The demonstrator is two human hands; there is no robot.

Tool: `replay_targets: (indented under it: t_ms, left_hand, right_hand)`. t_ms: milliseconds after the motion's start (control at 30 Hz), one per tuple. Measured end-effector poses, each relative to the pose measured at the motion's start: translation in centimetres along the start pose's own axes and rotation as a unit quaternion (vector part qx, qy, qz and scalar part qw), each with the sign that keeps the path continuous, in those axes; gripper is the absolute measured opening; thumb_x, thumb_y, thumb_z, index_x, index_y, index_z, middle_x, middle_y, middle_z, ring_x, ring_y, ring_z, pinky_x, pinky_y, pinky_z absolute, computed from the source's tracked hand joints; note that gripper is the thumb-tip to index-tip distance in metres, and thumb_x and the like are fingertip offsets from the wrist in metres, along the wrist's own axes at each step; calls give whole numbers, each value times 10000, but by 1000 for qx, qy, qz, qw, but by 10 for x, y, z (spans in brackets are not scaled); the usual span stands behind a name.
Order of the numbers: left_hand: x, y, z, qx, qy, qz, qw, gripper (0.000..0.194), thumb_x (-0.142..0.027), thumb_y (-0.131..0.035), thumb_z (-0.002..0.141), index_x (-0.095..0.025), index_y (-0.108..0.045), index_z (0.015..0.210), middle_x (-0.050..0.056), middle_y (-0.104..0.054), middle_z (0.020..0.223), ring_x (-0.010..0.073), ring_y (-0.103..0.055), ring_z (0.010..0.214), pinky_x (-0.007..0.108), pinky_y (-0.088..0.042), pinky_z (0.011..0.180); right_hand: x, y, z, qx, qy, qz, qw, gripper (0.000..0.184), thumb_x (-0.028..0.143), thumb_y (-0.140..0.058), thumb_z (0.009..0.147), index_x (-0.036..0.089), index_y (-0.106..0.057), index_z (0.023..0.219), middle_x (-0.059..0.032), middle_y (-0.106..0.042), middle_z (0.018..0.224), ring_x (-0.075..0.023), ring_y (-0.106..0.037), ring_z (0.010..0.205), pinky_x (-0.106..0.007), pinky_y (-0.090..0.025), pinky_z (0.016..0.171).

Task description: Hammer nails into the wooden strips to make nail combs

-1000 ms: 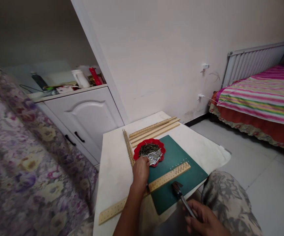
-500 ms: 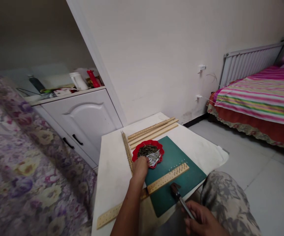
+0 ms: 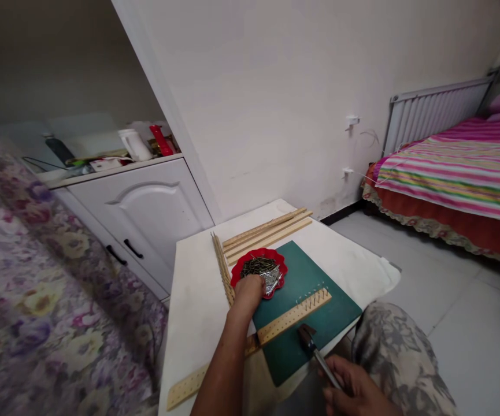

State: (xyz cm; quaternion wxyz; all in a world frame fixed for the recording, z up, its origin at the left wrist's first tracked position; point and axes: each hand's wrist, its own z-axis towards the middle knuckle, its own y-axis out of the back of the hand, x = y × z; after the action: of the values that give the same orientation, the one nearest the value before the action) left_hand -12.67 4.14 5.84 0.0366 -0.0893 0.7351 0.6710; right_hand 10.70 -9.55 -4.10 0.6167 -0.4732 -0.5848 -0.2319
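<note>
My left hand [image 3: 248, 292] reaches into a red scalloped dish [image 3: 259, 271] full of small metal nails, its fingertips curled down among them and hidden. The dish sits at the corner of a green cutting mat [image 3: 308, 309] on a white table [image 3: 197, 306]. A long wooden strip [image 3: 276, 326] with a row of nails standing at its far end lies across the mat. My right hand [image 3: 351, 390] is closed around the handle of a small hammer [image 3: 313, 344], whose head rests near the mat's front edge.
More wooden strips [image 3: 267, 230] lie at the back of the table and beside the dish. A floral sofa [image 3: 45, 289] fills the left, a white cabinet [image 3: 141, 214] stands behind, a striped bed [image 3: 453, 173] is on the right. My knee [image 3: 397, 352] is beside the table.
My left hand has pushed a little further forward onto the dish of nails. The hammer and right hand have barely shifted; the view has drifted slightly.
</note>
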Motion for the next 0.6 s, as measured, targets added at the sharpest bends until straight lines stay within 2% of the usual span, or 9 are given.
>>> replay_targets:
  t_ms: [167,333,467,600]
  left_hand:
    - [0,-1,1,10,-5,8,1000,120,-212,-596,630,-193,-697,692,56,-710,747,212,-636,763,242,-373,584]
    - [-1,-2,3,6,-11,22,1000,135,-236,-570,692,-175,-691,695,72,-704,748,220,-636,752,261,-395,611]
    - [-3,0,-1,-17,-30,30,999,130,-217,-548,728,-178,-672,736,62,-695,809,209,-626,804,258,-397,643]
    - [-7,8,-16,-62,-55,26,996,154,-239,-482,806,-192,-629,813,54,-646,957,184,-601,865,245,-380,656]
  right_hand:
    - [1,0,0,8,-16,-15,1000,307,454,-655,635,216,-540,791,74,-507,548,-73,-400,415,-169,-337,420]
    - [16,-5,-3,1,-20,-14,1000,297,426,-656,614,212,-530,776,77,-481,539,-82,-406,430,-176,-342,427]
    - [29,-9,-5,4,-20,-29,999,279,409,-663,618,204,-528,752,76,-475,534,-86,-415,436,-174,-322,422]
    - [25,-7,-5,10,1,-21,1000,313,460,-674,620,202,-548,746,65,-512,569,-90,-434,453,-191,-339,445]
